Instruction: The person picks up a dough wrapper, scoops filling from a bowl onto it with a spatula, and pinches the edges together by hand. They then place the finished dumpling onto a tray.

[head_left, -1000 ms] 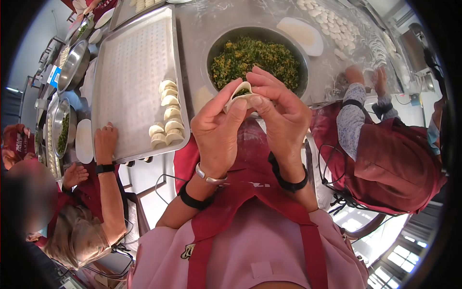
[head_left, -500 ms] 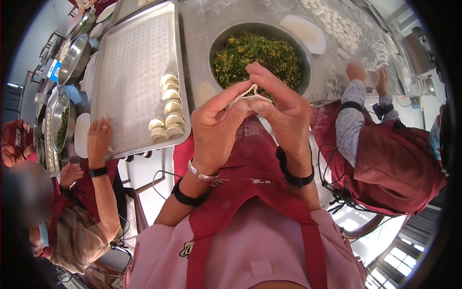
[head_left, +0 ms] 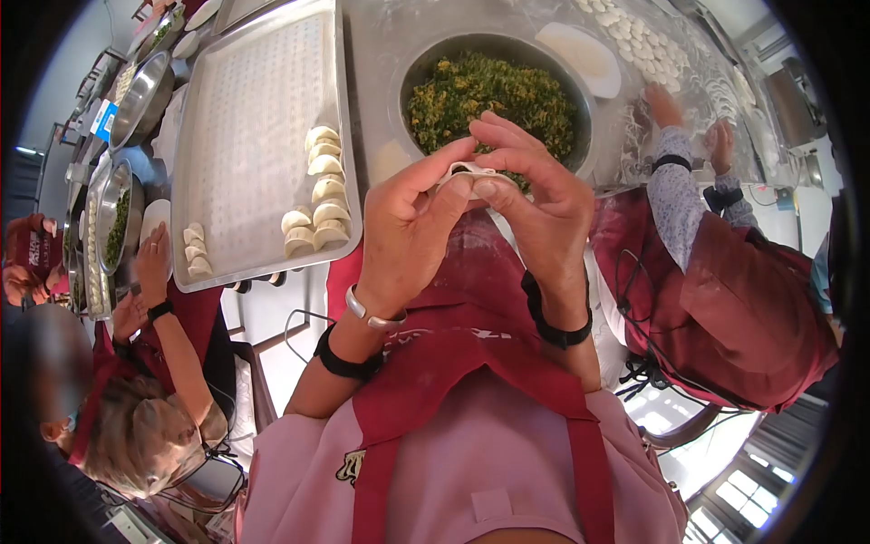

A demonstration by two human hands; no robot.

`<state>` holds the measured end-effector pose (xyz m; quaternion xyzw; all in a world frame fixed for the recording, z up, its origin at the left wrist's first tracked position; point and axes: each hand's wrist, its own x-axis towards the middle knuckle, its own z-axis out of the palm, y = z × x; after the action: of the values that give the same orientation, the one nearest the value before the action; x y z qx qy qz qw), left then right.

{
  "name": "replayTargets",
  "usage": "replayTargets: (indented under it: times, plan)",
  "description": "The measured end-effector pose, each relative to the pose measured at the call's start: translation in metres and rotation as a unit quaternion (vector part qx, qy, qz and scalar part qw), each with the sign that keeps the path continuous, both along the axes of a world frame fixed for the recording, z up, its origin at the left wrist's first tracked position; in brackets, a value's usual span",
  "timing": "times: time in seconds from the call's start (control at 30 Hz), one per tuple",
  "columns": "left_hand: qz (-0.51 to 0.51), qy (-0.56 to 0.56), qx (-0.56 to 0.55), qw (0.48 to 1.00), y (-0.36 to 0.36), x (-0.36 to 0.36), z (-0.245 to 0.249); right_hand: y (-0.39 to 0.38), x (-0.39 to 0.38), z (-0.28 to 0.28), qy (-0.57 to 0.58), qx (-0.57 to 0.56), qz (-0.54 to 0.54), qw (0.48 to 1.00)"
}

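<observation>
Between both hands, a pale dough wrapper (head_left: 468,172) is held up, folded, with dark filling showing in its opening. My left hand (head_left: 410,218) pinches its left side with thumb and fingers. On the right side, my right hand (head_left: 544,213) grips it, its thumb beside the left thumb. Behind the hands sits a metal bowl (head_left: 587,118) of chopped green and yellow filling (head_left: 489,95). To the left, a perforated metal tray (head_left: 254,118) holds several folded dumplings (head_left: 327,189) along its right side and a smaller group (head_left: 196,249) at its lower left corner.
A white oval board (head_left: 584,62) lies beyond the bowl, near many dough pieces (head_left: 639,41). A co-worker's hands (head_left: 666,107) are over the floured table at right. Another co-worker's hand (head_left: 152,263) is beside the tray's left edge. More metal bowls (head_left: 143,100) stand at far left.
The wrapper's raised fold is lower and its edges are closer together between my fingers. The left co-worker's hand has moved left off the tray corner, uncovering the small dumplings.
</observation>
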<state>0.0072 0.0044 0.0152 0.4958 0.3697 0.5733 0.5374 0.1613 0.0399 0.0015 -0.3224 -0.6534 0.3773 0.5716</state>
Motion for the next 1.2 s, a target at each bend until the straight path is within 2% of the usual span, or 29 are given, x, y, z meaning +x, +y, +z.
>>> replayTargets:
  times: [0.07,0.17,0.33,0.47,0.57,0.67,0.77,0.83,0.93,1.03,1.2]
  plan:
    - [-0.005,0.029,-0.01,1.0,0.0,-0.002,0.005,-0.001,-0.001,0.002,-0.017,0.014,-0.011,1.0]
    - [-0.036,0.098,-0.019,0.994,0.006,-0.009,0.01,-0.003,-0.006,0.004,0.015,0.005,-0.011,1.0]
    - [-0.097,0.207,-0.017,0.974,0.011,-0.024,0.016,-0.001,0.002,0.002,-0.105,0.081,-0.023,0.991]
    - [-0.074,0.167,0.01,0.983,0.009,-0.022,0.014,-0.007,0.001,0.018,-0.145,0.043,-0.064,0.986]
    - [-0.074,0.109,-0.019,0.991,0.006,-0.015,0.022,-0.006,0.002,0.024,-0.146,0.046,-0.022,0.988]
    - [-0.082,0.026,-0.073,0.994,0.004,-0.012,0.028,-0.001,0.008,0.015,-0.088,0.03,-0.001,0.996]
    - [-0.067,-0.074,-0.073,0.992,-0.003,-0.007,0.017,-0.008,0.0,0.017,0.095,-0.092,0.009,0.991]
    - [-0.044,-0.143,-0.066,0.986,-0.005,0.003,0.006,-0.01,-0.006,0.018,0.104,-0.082,-0.001,0.991]
    - [0.014,-0.148,-0.029,0.988,-0.005,0.013,0.0,-0.01,-0.009,0.017,0.082,-0.04,-0.026,0.995]
    - [-0.007,-0.149,-0.024,0.988,-0.005,0.011,0.001,-0.009,-0.01,0.019,0.047,-0.004,-0.049,0.998]
    - [-0.003,-0.053,0.017,0.998,-0.006,0.012,0.001,-0.005,-0.005,0.016,0.016,0.048,-0.027,0.998]
